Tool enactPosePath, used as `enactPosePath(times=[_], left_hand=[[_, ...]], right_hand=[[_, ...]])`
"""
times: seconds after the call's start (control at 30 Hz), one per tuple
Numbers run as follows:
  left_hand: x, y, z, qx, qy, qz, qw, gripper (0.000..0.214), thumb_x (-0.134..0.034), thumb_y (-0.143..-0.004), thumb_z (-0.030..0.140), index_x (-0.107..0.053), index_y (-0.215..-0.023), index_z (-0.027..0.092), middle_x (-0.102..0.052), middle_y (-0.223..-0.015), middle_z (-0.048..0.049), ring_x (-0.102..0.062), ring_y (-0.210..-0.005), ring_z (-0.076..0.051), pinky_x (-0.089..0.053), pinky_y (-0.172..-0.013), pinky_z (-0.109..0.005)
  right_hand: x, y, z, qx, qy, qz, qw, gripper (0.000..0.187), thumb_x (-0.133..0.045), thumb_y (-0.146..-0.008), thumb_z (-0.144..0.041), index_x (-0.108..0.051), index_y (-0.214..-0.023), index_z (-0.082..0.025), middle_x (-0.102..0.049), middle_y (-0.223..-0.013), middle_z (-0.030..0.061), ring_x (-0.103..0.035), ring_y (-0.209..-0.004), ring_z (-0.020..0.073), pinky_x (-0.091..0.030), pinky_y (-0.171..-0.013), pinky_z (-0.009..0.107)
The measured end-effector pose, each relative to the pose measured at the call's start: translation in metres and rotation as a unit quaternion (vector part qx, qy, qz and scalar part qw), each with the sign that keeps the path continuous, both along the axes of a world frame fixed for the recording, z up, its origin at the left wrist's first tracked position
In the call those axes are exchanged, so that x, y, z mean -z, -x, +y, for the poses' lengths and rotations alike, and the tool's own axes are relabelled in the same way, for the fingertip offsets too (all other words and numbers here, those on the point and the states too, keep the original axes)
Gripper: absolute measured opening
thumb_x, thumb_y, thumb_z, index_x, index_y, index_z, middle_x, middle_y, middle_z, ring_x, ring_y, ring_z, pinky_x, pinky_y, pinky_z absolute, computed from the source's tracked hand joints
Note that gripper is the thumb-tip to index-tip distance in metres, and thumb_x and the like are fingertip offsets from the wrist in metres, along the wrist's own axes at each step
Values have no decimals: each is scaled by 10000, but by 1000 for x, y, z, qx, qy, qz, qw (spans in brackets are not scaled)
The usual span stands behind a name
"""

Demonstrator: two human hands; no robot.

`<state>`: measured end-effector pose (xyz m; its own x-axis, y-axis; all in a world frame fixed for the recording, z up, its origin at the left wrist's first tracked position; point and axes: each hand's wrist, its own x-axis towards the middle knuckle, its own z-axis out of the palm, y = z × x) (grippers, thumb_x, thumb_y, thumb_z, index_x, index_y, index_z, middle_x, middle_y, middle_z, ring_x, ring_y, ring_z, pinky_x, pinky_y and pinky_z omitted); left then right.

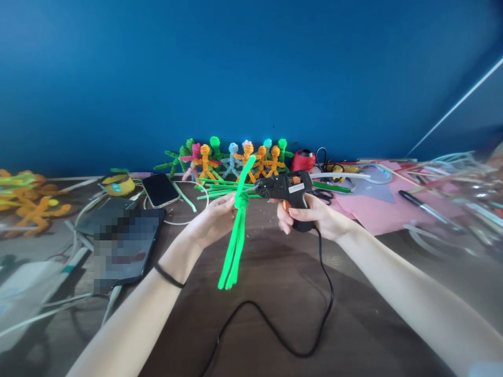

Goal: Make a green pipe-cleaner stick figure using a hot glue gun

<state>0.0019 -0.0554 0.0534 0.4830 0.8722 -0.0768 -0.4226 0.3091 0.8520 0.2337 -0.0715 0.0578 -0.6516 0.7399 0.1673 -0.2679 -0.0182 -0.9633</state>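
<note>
Pinched in the fingers of my left hand (215,219) is a bundle of bright green pipe cleaners (236,246), wound into a knot near its top. One stem sticks up above the knot and several hang down below it. My right hand (310,213) grips a black hot glue gun (291,187) with an orange trigger. Its nozzle points left, close to the green knot; whether it touches cannot be made out. A black cord (328,293) runs from the handle down across the table.
Pipe-cleaner figures (205,159) in several colours line the blue wall. Loose green pipe cleaners (212,188) lie before them. To the left are a phone (160,189), a dark tablet-like device (137,251) and orange figures (37,209). Pink sheets (377,209) and a black marker (420,206) lie right.
</note>
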Motion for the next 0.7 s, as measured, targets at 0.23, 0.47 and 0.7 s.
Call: enactPosePath(times=[0.23, 0.47, 0.7], left_hand=[[0, -3, -1, 28, 2, -17, 999, 244, -783, -585, 244, -615, -701, 109, -539, -616, 8, -509, -558, -79, -413, -536, -194], [0, -3, -1, 43, 3, -17, 999, 264, -790, -574, 263, -636, -723, 110, -531, -620, 11, -492, -553, -74, -412, -529, -196], [1, -4, -1, 45, 1, -17, 999, 265, -792, -572, 264, -648, -733, 111, -525, -629, 12, -490, -564, -69, -406, -536, -185]], right_hand=[[3, 2, 1, -19, -19, -8, 1000, 173, -638, -785, -258, -510, -787, -140, -482, -616, -33, -497, -554, 98, -391, -581, 275], [2, 1, 0, -19, -42, -34, 998, 185, -597, -813, -221, -485, -692, -137, -489, -583, -28, -467, -529, 86, -360, -552, 263], [3, 1, 1, -20, -38, -35, 998, 173, -605, -805, -229, -493, -714, -133, -477, -562, -38, -457, -508, 86, -347, -546, 268]])
